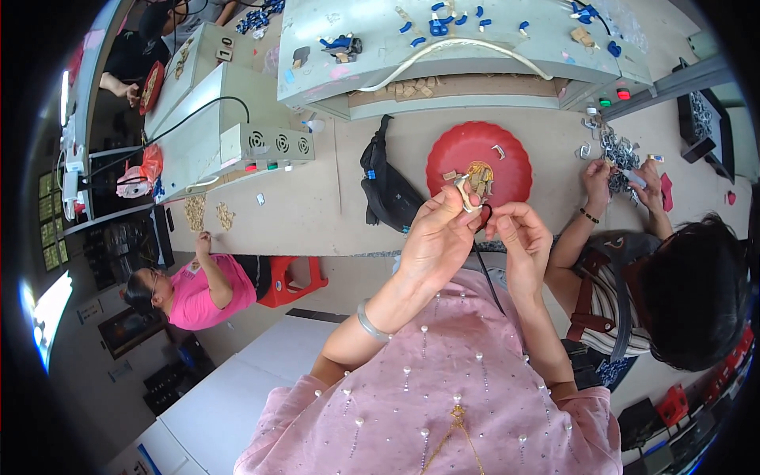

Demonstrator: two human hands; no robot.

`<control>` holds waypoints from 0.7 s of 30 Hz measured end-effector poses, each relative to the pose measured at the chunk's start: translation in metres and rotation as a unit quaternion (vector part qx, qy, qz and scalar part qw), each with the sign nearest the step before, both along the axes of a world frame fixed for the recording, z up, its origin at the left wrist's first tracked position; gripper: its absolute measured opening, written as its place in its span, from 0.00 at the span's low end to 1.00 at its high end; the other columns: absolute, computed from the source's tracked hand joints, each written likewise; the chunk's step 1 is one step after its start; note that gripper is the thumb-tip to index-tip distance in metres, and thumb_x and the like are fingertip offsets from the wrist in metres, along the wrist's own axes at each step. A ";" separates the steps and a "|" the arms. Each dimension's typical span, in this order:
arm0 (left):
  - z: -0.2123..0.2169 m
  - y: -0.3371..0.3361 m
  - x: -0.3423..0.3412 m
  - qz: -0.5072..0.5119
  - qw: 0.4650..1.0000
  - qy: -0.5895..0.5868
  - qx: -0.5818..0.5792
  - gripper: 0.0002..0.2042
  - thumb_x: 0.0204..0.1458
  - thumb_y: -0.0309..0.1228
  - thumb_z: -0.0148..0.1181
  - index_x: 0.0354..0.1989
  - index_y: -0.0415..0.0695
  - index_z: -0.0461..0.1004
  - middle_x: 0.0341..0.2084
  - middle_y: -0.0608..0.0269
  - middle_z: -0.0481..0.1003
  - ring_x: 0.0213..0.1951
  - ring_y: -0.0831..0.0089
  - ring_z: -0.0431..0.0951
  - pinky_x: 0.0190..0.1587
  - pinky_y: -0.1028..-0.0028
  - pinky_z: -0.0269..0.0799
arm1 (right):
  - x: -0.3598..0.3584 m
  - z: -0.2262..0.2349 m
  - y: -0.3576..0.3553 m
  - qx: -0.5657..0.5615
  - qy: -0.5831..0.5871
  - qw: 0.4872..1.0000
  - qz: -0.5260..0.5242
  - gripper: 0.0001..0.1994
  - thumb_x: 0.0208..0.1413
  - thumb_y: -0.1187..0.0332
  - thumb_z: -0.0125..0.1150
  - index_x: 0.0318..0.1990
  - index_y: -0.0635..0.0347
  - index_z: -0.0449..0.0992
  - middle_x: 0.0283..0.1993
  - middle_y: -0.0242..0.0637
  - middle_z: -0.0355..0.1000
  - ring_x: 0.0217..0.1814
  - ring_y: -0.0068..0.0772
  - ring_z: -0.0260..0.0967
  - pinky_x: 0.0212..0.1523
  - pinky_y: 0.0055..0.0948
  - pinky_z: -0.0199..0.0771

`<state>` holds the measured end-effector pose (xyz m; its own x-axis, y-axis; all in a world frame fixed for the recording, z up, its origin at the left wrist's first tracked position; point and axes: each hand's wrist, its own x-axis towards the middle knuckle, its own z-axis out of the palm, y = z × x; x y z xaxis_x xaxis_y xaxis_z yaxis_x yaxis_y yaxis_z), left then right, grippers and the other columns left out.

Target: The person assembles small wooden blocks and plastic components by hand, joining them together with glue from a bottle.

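My left hand [439, 237], with a pale bracelet on its wrist, is closed on a small curved white and metallic piece [465, 192] held up over the red plate. Close beside it, my right hand [520, 241] has its fingers bent together; whatever they grip is too small to make out. A thin black cord [484, 269] runs down between my hands across my pink top. Under my fingers, the red scalloped plate [511, 150] holds several small tan pieces [481, 176] and a curved silvery piece [498, 151].
A black fabric bag [388, 178] lies left of the plate. Behind stands a pale machine housing [475, 67] with blue parts on top. At right, a person's hands [598, 186] work beside heaped metal pieces [620, 150]. At left, a person in pink [207, 289] handles tan pieces [195, 212].
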<state>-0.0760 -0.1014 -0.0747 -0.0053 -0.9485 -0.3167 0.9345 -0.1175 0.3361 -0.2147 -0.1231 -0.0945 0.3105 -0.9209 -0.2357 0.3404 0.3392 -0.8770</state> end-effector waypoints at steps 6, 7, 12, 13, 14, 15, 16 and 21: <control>0.015 -0.002 -0.014 0.007 0.994 -0.032 0.101 0.12 0.56 0.39 0.54 0.41 0.45 0.73 0.33 0.69 0.74 0.37 0.81 0.70 0.47 0.78 0.63 | 0.013 0.017 -0.004 -0.151 0.052 0.983 -0.092 0.11 0.47 0.80 0.63 0.40 0.67 0.72 0.40 0.35 0.68 0.35 0.21 0.68 0.38 0.21 0.69; 0.015 -0.001 -0.015 0.006 0.994 -0.033 0.102 0.12 0.56 0.39 0.54 0.41 0.45 0.73 0.33 0.69 0.74 0.37 0.81 0.70 0.47 0.78 0.63 | 0.014 0.017 -0.007 -0.150 0.052 0.983 -0.093 0.11 0.47 0.80 0.63 0.40 0.67 0.72 0.40 0.35 0.68 0.35 0.21 0.68 0.38 0.21 0.69; 0.014 0.001 -0.010 0.001 0.995 -0.055 0.078 0.09 0.55 0.31 0.56 0.41 0.41 0.74 0.36 0.66 0.75 0.41 0.77 0.73 0.49 0.75 0.67 | 0.013 0.015 -0.014 -0.207 0.096 0.971 -0.074 0.09 0.45 0.81 0.64 0.35 0.66 0.73 0.38 0.36 0.68 0.36 0.22 0.68 0.36 0.20 0.70; 0.012 0.002 -0.008 0.001 0.995 -0.055 0.079 0.09 0.55 0.31 0.56 0.41 0.41 0.74 0.36 0.66 0.75 0.41 0.77 0.73 0.49 0.75 0.67 | 0.014 0.017 -0.014 -0.207 0.096 0.971 -0.074 0.09 0.45 0.81 0.64 0.35 0.66 0.73 0.38 0.36 0.68 0.36 0.22 0.68 0.36 0.20 0.70; 0.008 0.003 -0.006 -0.001 0.997 -0.068 0.049 0.09 0.55 0.30 0.57 0.41 0.41 0.74 0.36 0.65 0.75 0.41 0.76 0.73 0.49 0.75 0.67 | 0.016 0.018 -0.013 -0.202 0.088 0.973 -0.068 0.08 0.46 0.81 0.64 0.35 0.67 0.73 0.38 0.35 0.68 0.36 0.21 0.68 0.36 0.20 0.70; 0.006 0.003 -0.004 -0.002 0.997 -0.081 0.018 0.09 0.54 0.30 0.57 0.41 0.40 0.74 0.36 0.64 0.76 0.42 0.75 0.73 0.50 0.74 0.67 | 0.017 0.019 -0.013 -0.198 0.080 0.975 -0.063 0.08 0.46 0.81 0.64 0.35 0.67 0.73 0.38 0.35 0.68 0.36 0.21 0.67 0.36 0.20 0.70; 0.005 0.003 -0.003 -0.002 0.997 -0.081 0.019 0.09 0.54 0.30 0.57 0.41 0.40 0.74 0.36 0.64 0.76 0.42 0.75 0.73 0.50 0.74 0.67 | 0.017 0.018 -0.012 -0.198 0.080 0.975 -0.062 0.08 0.46 0.81 0.64 0.35 0.67 0.73 0.38 0.35 0.68 0.36 0.21 0.67 0.36 0.20 0.70; -0.003 0.002 0.004 0.042 0.998 -0.047 0.021 0.09 0.53 0.28 0.58 0.41 0.39 0.73 0.35 0.62 0.76 0.42 0.73 0.74 0.51 0.72 0.66 | 0.012 0.013 -0.009 -0.123 0.058 0.990 -0.046 0.06 0.52 0.78 0.60 0.36 0.67 0.71 0.36 0.32 0.67 0.37 0.18 0.66 0.39 0.18 0.67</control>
